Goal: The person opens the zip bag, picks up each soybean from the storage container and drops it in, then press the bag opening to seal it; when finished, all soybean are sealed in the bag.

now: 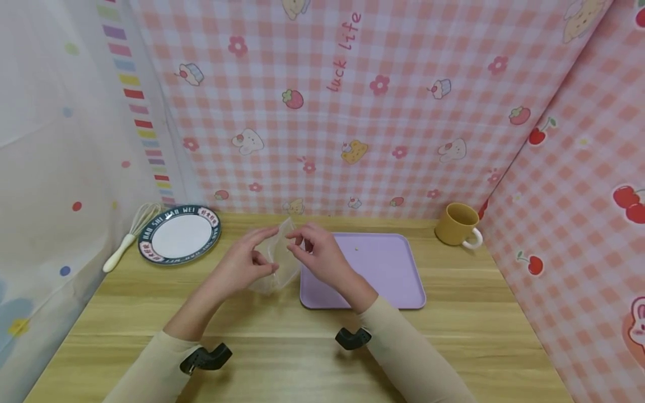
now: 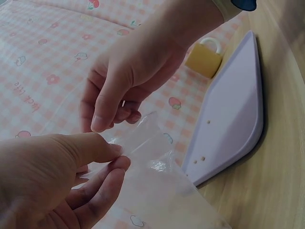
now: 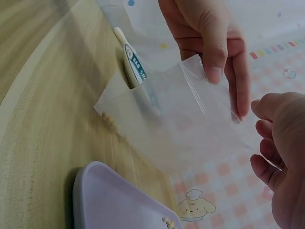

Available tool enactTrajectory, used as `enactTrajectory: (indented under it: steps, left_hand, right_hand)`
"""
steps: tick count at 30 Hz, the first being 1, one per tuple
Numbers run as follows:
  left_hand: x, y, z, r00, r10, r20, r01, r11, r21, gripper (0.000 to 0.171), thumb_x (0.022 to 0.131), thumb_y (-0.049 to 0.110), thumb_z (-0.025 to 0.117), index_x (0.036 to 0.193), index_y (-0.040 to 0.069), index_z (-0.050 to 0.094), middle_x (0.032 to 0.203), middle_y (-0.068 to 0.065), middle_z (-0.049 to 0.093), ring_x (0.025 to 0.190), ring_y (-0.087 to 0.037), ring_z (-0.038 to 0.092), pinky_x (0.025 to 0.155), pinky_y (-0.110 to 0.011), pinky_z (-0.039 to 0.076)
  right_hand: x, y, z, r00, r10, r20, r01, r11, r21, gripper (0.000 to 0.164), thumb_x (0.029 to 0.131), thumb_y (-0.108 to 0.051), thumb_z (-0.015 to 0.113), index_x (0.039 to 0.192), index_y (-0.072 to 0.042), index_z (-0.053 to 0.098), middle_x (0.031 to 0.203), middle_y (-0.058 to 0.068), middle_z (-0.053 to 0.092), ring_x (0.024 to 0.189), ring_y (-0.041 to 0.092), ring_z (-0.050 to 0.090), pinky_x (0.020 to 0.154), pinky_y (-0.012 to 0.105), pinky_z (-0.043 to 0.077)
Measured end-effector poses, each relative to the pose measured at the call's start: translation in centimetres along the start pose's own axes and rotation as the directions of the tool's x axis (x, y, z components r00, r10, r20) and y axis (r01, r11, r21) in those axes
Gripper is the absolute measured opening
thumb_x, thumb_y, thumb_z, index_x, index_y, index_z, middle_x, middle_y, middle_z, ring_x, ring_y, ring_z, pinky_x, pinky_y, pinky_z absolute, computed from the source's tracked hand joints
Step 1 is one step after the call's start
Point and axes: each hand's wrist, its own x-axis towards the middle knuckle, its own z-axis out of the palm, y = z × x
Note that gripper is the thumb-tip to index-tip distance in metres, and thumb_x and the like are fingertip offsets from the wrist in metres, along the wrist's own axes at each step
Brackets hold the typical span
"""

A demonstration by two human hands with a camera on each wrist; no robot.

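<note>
My left hand [image 1: 249,260] pinches a clear plastic zip bag [image 1: 288,263] by its upper edge, thumb against fingertips. Several small tan beans [image 3: 108,120] lie in the bag's lower corner in the right wrist view. The right hand [image 1: 319,252] hovers at the bag's other upper edge, its fingers loosely curved and fingertips close to the plastic, with nothing visible between them. Under the right forearm lies a lilac tray [image 1: 383,274]. A few more beans [image 2: 203,158] are scattered on it, seen in the left wrist view.
At the back left, a white plate with a dark patterned rim [image 1: 181,260] stands beside a whisk [image 1: 123,246] with a cream handle. A mustard mug [image 1: 456,224] with a white handle stands at the back right. Patterned cloth walls [image 1: 322,129] enclose the wooden table [image 1: 282,358].
</note>
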Motion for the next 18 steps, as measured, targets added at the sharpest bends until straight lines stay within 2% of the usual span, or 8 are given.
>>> enactTrajectory:
  steps: [4,11,18]
  left_hand:
    - [0.0,0.1,0.0,1.0,-0.005,0.006,0.005,1.0,-0.005,0.083,0.092,-0.005,0.086,0.165,0.003,0.048,0.168,-0.022,0.043,0.078,-0.014,0.075,0.071,-0.029,0.065]
    - [0.1,0.2,-0.1,1.0,-0.015,0.009,0.015,1.0,0.008,0.084,0.092,-0.004,0.087,0.166,0.005,0.048,0.168,-0.02,0.044,0.079,-0.013,0.074,0.071,-0.03,0.065]
    - [0.0,0.3,-0.1,1.0,-0.025,0.003,0.025,1.0,0.011,0.084,0.092,-0.004,0.087,0.166,0.005,0.048,0.168,-0.02,0.044,0.078,-0.014,0.074,0.069,-0.03,0.064]
  right_hand:
    - [0.0,-0.2,0.0,1.0,0.012,0.005,-0.011,1.0,-0.021,0.018,0.102,-0.005,0.08,0.12,-0.006,0.08,0.095,0.0,0.066,0.07,0.009,0.051,0.063,0.025,0.048]
    - [-0.3,0.1,-0.4,0.999,0.037,0.007,-0.037,0.999,-0.01,0.014,0.104,-0.006,0.079,0.118,-0.008,0.08,0.096,0.0,0.067,0.072,0.01,0.054,0.064,0.026,0.049]
    - [-1.3,2.5,-2.5,0.993,0.108,-0.043,-0.109,0.994,-0.012,0.008,0.102,-0.006,0.08,0.111,-0.006,0.081,0.093,0.0,0.067,0.076,0.014,0.058,0.067,0.028,0.051]
